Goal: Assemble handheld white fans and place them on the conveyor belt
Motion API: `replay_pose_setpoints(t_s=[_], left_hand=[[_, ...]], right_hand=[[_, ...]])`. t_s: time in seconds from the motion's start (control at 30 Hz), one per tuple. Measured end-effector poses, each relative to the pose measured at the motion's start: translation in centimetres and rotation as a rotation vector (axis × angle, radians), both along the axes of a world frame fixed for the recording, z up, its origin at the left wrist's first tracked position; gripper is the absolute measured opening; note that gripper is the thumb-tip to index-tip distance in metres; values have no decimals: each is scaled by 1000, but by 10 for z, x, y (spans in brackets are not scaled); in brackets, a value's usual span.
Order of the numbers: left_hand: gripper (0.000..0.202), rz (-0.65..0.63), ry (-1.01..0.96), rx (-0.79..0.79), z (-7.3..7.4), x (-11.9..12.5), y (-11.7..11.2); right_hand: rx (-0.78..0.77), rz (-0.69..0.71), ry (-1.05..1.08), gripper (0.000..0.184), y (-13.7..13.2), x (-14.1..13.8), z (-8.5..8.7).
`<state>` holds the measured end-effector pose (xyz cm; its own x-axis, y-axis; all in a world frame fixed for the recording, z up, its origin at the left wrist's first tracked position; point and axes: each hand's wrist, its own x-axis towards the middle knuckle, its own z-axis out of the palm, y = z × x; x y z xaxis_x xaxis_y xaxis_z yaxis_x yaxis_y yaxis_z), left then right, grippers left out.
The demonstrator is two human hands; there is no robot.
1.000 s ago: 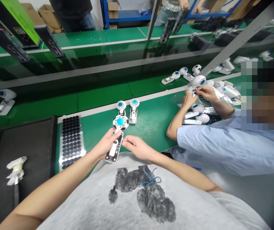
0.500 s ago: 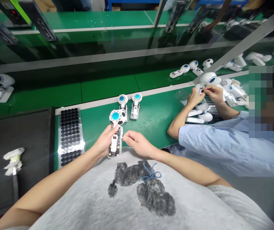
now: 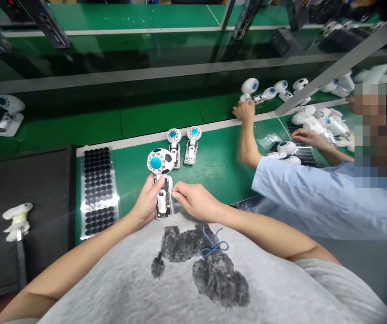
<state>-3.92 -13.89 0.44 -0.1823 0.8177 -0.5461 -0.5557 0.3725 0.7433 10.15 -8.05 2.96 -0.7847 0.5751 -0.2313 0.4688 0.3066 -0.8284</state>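
Black rubber dots [image 3: 97,175] are lying in rows on a metal sheet [image 3: 83,204] at the left. Beside it, the person's left hand [image 3: 149,200] is clamping its fingers around a white handheld fan [image 3: 159,162] above the green workbench [image 3: 213,180], and the right hand [image 3: 195,202] is touching the fan's body with fingertips [image 3: 175,191] held together. A second fan [image 3: 174,148] and a third fan [image 3: 191,148] are standing just behind it. Further right, a co-worker's blue sleeve [image 3: 281,189] is leaning over the bench.

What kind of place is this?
Probably a small factory: a long green workbench, lots of matching white handheld fans, and a person in a blue shirt working along the same bench.
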Motion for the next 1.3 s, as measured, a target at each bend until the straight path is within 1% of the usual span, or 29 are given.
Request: replay_pose_setpoints(t_s=[0.1, 0.17, 0.27, 0.37, 0.43, 0.5, 0.57, 0.63, 0.67, 0.73, 0.8, 0.87, 0.93, 1.0, 1.07, 1.17, 1.23, 1.3], left_hand=[[44, -32, 76, 15, 3, 2, -1], [43, -49, 118, -4, 5, 1, -1], [43, -97, 130, -69, 7, 1, 3], [42, -136, 134, -107, 9, 2, 7], [42, -131, 195, -106, 8, 1, 5], [42, -70, 280, -135, 4, -9, 1], [42, 61, 357, -199, -7, -28, -2], [41, 171, 400, -247, -25, -53, 2], [41, 182, 408, -257, -35, -65, 8], [41, 151, 409, -257, -57, -81, 27], [41, 110, 413, -234, -78, -85, 52], [41, 78, 439, -205, -95, -78, 77], [41, 27, 478, -180, -107, -65, 99], [40, -46, 525, -159, -116, -50, 116], [38, -125, 576, -137, -121, -34, 130], [34, -237, 671, -119, -126, -12, 148], [32, -293, 750, -118, -127, -1, 157], [33, -322, 844, -123, -127, 6, 163]], right_hand=[[-37, -5, 17, 17, 0, 3, 3], [-62, -18, 37, 19, 1, 4, 1], [-115, -46, 63, 19, 0, 2, -5], [-201, -107, 74, 20, -3, -2, -13], [-283, -153, 88, 20, -4, 2, -16], [-338, -221, 97, 19, -1, 13, -17], [-334, -336, 78, 21, 7, 32, -19], [-310, -448, 46, 25, 16, 51, -23], [-301, -485, 41, 26, 20, 58, -27], [-292, -507, 51, 27, 25, 65, -40], [-285, -505, 66, 24, 27, 61, -58], [-280, -520, 66, 20, 28, 50, -78], [-287, -574, 62, 19, 32, 38, -98], [-301, -647, 59, 23, 40, 26, -114], [-314, -705, 57, 29, 51, 18, -126], [-308, -752, 51, 36, 67, 14, -134], [-297, -756, 49, 38, 72, 14, -135], [-270, -746, 46, 39, 73, 16, -134]])
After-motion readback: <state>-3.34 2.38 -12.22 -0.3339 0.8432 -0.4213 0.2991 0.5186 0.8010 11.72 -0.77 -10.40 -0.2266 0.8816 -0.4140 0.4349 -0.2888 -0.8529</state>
